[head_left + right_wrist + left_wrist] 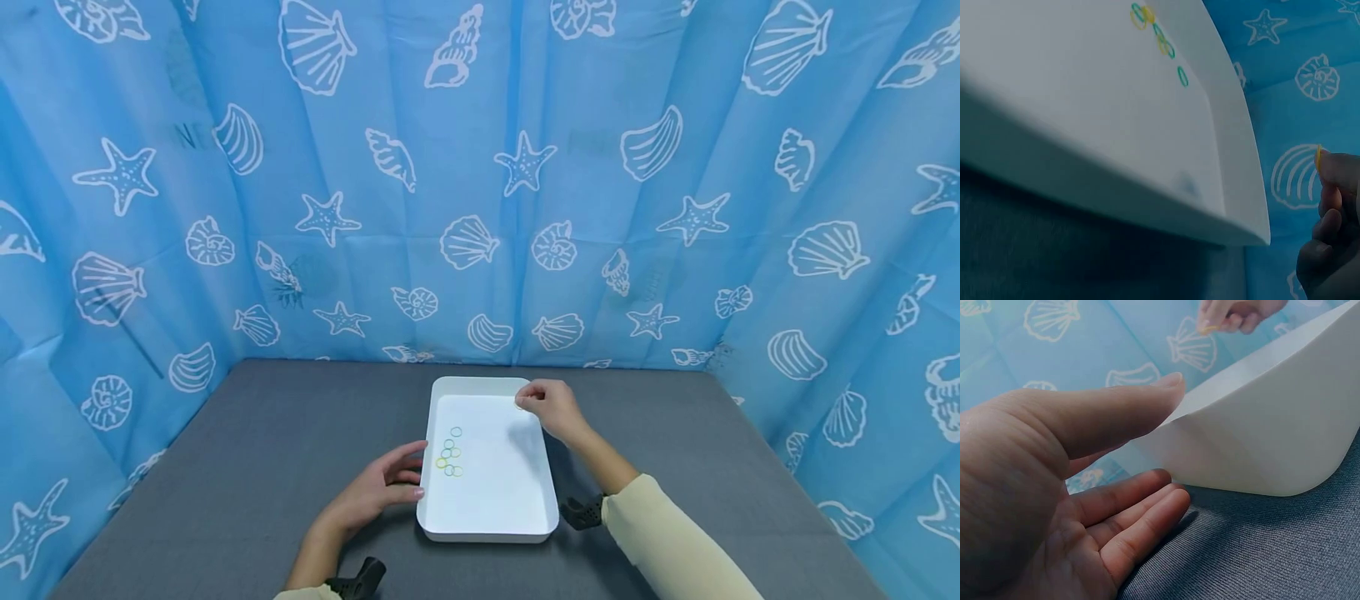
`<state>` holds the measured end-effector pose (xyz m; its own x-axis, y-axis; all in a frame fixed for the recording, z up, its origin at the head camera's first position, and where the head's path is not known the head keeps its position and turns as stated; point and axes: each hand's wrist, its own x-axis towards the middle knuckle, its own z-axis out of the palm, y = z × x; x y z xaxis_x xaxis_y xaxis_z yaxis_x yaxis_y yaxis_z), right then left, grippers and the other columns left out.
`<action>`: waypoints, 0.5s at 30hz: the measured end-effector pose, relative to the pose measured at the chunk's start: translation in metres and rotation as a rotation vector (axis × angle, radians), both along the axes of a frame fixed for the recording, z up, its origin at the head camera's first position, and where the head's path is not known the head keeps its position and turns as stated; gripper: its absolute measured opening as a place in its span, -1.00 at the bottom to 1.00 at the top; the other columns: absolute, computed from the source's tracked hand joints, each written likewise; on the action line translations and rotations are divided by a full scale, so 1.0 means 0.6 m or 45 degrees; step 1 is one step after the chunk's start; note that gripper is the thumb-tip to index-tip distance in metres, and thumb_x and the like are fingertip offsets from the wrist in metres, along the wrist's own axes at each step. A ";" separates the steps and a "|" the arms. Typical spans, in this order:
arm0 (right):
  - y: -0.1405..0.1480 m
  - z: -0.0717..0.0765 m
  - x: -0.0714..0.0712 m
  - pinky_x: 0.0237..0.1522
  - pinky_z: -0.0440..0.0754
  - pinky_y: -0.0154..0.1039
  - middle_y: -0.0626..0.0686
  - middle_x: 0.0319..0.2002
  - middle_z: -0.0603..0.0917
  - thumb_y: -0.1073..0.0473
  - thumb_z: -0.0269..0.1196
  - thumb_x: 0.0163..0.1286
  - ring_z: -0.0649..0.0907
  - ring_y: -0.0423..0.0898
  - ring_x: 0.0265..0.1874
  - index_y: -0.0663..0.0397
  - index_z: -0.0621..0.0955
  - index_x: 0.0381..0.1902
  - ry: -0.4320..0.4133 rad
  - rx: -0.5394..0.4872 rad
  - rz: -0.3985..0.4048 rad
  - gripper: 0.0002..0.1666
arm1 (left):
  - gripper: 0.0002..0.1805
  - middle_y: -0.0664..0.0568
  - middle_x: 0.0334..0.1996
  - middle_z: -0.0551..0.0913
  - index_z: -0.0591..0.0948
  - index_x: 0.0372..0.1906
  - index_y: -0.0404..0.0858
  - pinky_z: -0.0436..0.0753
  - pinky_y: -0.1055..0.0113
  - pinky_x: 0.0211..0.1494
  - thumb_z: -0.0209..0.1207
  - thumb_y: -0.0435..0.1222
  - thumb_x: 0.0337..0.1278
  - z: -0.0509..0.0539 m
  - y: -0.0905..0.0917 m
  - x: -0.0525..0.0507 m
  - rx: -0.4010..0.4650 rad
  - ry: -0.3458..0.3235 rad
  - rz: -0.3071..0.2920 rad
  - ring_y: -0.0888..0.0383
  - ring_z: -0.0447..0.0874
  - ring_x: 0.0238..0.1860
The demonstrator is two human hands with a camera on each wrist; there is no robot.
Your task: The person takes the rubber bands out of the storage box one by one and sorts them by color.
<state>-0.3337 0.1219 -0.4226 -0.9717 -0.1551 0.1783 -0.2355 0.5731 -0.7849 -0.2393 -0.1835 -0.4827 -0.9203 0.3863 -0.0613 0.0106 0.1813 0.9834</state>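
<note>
As a shell-print curtain (465,196) lines the desk's (300,433) far edge, the right hand's (553,408) fingers pinch a half-hidden yellow ring (1318,159); the left hand's (375,490), parted, border a white tray (498,483).

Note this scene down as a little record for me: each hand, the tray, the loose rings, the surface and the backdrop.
Left hand: thumb and fingers spread, at the tray's left wall
Right hand: pinches a yellow band, raised near the tray's far right corner
Band shape: partly hidden by fingers
Tray: white, rectangular, shallow
Loose rings: green and yellow, some overlapping, inside tray toward its left side
Surface: dark grey
Backdrop: blue curtain, white shells and starfish
</note>
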 end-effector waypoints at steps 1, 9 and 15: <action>0.005 -0.002 0.000 -0.40 0.45 -0.20 -0.02 -0.47 0.61 0.28 0.30 0.32 0.47 -0.08 -0.48 0.15 0.70 -0.37 0.007 0.003 -0.009 -0.93 | -0.22 -0.24 0.28 0.40 0.22 0.48 -0.22 0.49 0.05 0.11 0.28 -0.23 0.21 0.000 0.000 0.000 0.000 0.000 0.001 -0.05 0.48 0.11; 0.046 -0.024 0.000 -0.40 0.47 -0.20 0.01 -0.44 0.61 0.29 0.28 0.33 0.50 -0.08 -0.46 0.20 0.69 -0.35 0.032 0.035 -0.069 -0.92 | -0.24 -0.24 0.29 0.39 0.23 0.48 -0.21 0.49 0.06 0.11 0.27 -0.23 0.22 -0.001 -0.002 0.000 0.003 0.001 -0.011 -0.05 0.48 0.12; 0.071 -0.036 0.003 -0.39 0.46 -0.18 0.02 -0.43 0.62 0.31 0.27 0.32 0.50 -0.08 -0.45 0.23 0.68 -0.35 0.057 0.025 -0.081 -0.92 | -0.23 -0.24 0.30 0.38 0.22 0.48 -0.20 0.50 0.09 0.10 0.27 -0.23 0.23 -0.001 -0.003 0.002 0.014 0.006 -0.031 -0.06 0.47 0.13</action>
<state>-0.3319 0.1644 -0.4442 -0.9709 -0.0972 0.2190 -0.2325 0.6034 -0.7628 -0.2379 -0.1850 -0.4834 -0.9109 0.4092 -0.0527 0.0193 0.1699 0.9853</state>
